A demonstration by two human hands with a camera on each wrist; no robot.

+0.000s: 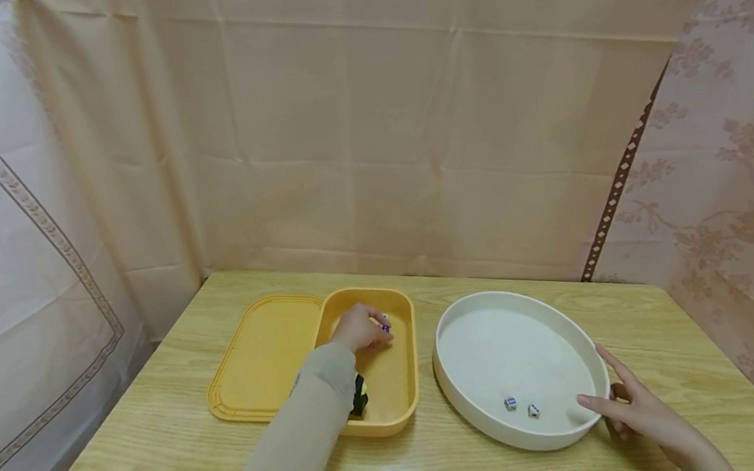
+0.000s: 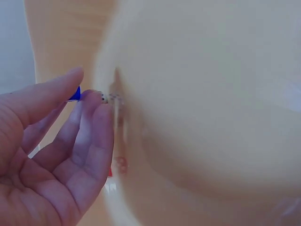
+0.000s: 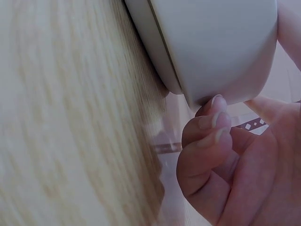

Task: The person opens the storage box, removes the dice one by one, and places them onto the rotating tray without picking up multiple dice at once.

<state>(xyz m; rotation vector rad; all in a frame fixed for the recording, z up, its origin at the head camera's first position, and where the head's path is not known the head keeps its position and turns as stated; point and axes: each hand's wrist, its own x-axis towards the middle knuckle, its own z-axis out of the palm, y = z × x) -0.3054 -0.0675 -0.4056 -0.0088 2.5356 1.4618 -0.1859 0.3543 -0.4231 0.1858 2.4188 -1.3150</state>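
Note:
My left hand reaches into a yellow rectangular container and pinches a blue die between thumb and fingers; mostly the fingers hide it. Just past the fingertips, a white die with dark dots shows by the container's wall. My right hand grips the right rim of a round white tray, its thumb over the rim and the other fingers curled against the outer wall. Two white dice with blue dots, a left one and a right one, lie in the tray's near part.
A flat yellow lid lies left of the container, partly beneath or against its edge. Something black sits in the container's near end, partly behind the left sleeve. Curtains hang behind the wooden table.

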